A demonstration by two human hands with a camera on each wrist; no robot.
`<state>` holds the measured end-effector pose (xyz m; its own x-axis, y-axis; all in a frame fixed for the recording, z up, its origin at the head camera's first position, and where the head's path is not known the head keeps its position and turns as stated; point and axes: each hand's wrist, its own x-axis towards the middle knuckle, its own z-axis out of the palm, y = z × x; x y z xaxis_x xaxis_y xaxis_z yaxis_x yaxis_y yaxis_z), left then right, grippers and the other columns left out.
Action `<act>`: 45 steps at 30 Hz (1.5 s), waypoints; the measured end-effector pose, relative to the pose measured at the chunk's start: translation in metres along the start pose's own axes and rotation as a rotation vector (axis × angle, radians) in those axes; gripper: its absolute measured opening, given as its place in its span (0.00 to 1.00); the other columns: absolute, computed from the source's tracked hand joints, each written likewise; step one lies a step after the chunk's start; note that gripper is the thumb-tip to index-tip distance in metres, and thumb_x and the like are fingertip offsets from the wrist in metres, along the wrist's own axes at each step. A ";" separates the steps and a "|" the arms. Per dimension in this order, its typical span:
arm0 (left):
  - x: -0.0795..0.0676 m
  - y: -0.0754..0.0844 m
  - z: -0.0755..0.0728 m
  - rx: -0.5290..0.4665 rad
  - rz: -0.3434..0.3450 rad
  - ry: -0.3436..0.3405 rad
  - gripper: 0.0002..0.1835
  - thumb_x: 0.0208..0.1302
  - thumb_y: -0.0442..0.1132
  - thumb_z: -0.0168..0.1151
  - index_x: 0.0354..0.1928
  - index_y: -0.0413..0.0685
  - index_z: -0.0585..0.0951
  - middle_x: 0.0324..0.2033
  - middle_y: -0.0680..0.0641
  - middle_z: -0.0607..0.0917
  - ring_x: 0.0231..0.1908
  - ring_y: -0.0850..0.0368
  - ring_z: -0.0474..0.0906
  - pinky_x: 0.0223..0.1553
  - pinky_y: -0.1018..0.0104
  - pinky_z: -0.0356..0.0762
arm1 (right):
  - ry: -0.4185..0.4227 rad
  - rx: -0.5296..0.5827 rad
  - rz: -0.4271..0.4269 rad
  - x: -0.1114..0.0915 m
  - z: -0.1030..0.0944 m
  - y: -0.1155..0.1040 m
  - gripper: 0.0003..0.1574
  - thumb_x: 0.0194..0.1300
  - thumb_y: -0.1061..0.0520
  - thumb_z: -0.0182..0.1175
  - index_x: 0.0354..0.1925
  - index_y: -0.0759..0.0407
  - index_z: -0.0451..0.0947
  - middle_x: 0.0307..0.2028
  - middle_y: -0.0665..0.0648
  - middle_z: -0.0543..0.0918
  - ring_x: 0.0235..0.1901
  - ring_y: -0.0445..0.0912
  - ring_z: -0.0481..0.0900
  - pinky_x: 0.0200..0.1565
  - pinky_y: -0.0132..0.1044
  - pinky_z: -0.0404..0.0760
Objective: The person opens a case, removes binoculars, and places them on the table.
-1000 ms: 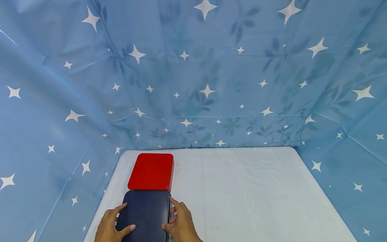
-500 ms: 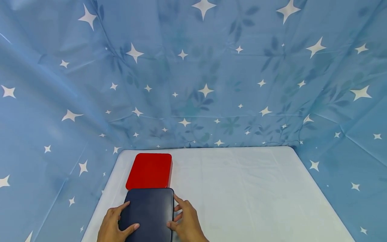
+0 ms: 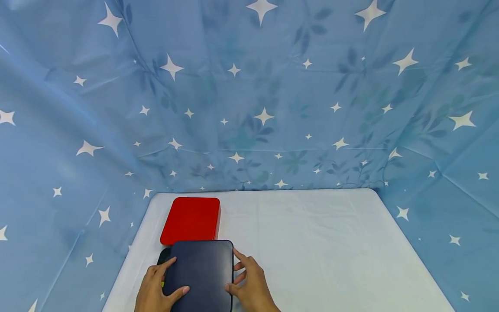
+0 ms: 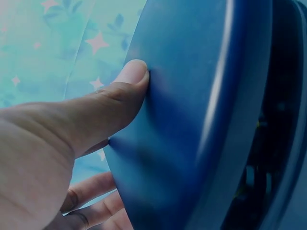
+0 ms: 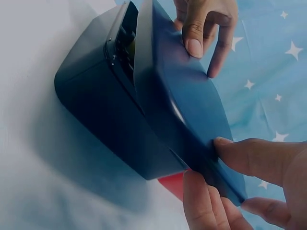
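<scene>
A dark navy tin lid lies between my two hands, raised off a matching navy tin box. My left hand grips the lid's left edge, its thumb on the top face. On the opposite edge my right hand pinches the lid, thumb on top and fingers beneath the rim. A gap shows between lid and box in the right wrist view. Through it, small dark contents with a little yellow show; most of the inside is hidden by the lid.
A red tin stands just behind the navy box on the white table. Blue curtains with white stars hang behind and along both sides of the table.
Both hands have lifted the lid off the navy box and shifted it right. The box's dark left corner and a bit of yellow have come into view beside the lid.
</scene>
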<state>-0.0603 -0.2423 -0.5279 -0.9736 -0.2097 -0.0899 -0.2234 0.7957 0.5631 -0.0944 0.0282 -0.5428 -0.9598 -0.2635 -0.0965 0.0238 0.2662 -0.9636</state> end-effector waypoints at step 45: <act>-0.016 0.074 0.050 -0.008 0.106 0.033 0.47 0.41 0.50 0.90 0.68 0.50 0.82 0.51 0.43 0.79 0.43 0.52 0.74 0.48 0.51 0.82 | 0.067 -0.056 0.083 -0.042 -0.083 0.023 0.61 0.51 0.64 0.82 0.79 0.51 0.67 0.49 0.58 0.80 0.35 0.41 0.81 0.32 0.33 0.83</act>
<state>-0.0638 -0.1514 -0.5258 -0.9896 -0.1438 -0.0024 -0.1191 0.8101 0.5741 -0.0769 0.1227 -0.5400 -0.9718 -0.1763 -0.1568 0.0901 0.3365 -0.9374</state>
